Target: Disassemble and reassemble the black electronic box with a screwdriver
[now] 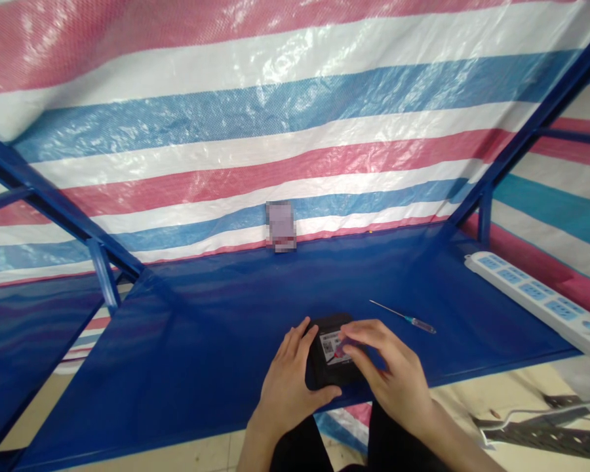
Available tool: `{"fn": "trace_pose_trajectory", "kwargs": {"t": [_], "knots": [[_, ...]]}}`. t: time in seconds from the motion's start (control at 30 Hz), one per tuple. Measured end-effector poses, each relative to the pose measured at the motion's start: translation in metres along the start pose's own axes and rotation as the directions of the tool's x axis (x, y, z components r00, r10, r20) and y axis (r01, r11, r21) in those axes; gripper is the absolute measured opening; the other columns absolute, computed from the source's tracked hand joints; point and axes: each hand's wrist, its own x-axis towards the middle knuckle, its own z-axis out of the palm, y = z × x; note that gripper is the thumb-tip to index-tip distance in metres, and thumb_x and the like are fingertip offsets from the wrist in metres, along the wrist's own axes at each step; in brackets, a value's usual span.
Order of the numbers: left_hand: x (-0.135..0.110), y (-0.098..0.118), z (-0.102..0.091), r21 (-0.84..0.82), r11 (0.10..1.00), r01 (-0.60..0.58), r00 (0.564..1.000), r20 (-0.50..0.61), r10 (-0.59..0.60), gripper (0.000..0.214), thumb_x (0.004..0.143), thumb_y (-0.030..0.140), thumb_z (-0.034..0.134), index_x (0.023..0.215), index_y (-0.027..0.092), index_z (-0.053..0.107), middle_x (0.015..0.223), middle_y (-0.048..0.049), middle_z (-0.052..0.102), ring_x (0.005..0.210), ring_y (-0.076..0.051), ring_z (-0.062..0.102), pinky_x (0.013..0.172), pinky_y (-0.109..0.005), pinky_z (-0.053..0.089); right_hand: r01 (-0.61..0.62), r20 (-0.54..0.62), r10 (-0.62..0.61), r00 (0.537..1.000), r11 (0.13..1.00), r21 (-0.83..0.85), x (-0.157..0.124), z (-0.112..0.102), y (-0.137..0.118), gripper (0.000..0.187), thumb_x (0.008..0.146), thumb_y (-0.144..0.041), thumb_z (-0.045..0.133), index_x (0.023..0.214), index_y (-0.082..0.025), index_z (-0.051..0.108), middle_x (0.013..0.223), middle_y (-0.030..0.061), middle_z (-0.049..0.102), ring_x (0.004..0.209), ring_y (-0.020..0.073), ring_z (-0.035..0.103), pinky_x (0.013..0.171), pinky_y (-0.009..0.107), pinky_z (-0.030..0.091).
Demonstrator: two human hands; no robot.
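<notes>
A black rectangular device [332,351] lies on the blue fabric surface [216,341] right in front of me, with a white printed label [332,345] on its top. My left hand [290,383] grips its left side and near edge. My right hand [386,360] comes in from the right, with its fingers over the label and hiding part of it. A thin screwdriver [404,317] with a clear and teal handle lies just beyond my right hand, not touched by either hand.
A white power strip [531,295] lies along the right edge of the blue surface. A small blurred item [281,226] stands at the back edge against a striped tarp [275,131]. Blue metal bars [54,203] frame the surface. A dark metal bracket [545,432] lies on the floor at lower right.
</notes>
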Motion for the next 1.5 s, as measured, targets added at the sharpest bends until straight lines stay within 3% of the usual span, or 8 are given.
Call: {"fn": "trace_pose_trajectory", "kwargs": {"t": [0.2,0.53,1.5], "knots": [[0.001,0.003,-0.002,-0.008,1.0,-0.002,1.0,-0.005,0.002,0.088,0.068,0.038,0.083,0.143,0.018,0.041,0.158,-0.0139,0.035,0.144,-0.036,0.035,0.117,-0.056,0.033,0.029,0.099,-0.038,0.994,0.995,0.092,0.004,0.013,0.002,0.026,0.09,-0.009,0.06,0.111,-0.025,0.061,0.101,0.0047,0.071,0.094,0.0159,0.072,0.082,0.024,0.06],[0.001,0.003,-0.002,-0.009,1.0,-0.015,1.0,0.008,0.015,0.091,0.067,0.038,0.085,0.143,0.018,0.041,0.159,-0.014,0.033,0.144,-0.036,0.034,0.117,-0.055,0.032,0.041,0.193,-0.054,0.98,0.997,0.072,0.005,0.008,0.003,0.029,0.092,-0.009,0.057,0.116,-0.026,0.058,0.107,0.0051,0.07,0.1,0.0157,0.07,0.087,0.025,0.058],[0.001,0.0,0.001,-0.012,1.0,-0.019,1.0,-0.018,0.018,0.09,0.066,0.037,0.085,0.142,0.019,0.04,0.158,-0.0128,0.035,0.144,-0.035,0.035,0.117,-0.056,0.034,0.102,0.22,-0.107,0.97,0.994,0.031,0.015,0.009,-0.003,0.023,0.094,-0.012,0.055,0.112,-0.024,0.062,0.104,0.0067,0.071,0.096,0.0153,0.072,0.084,0.023,0.06]]}}
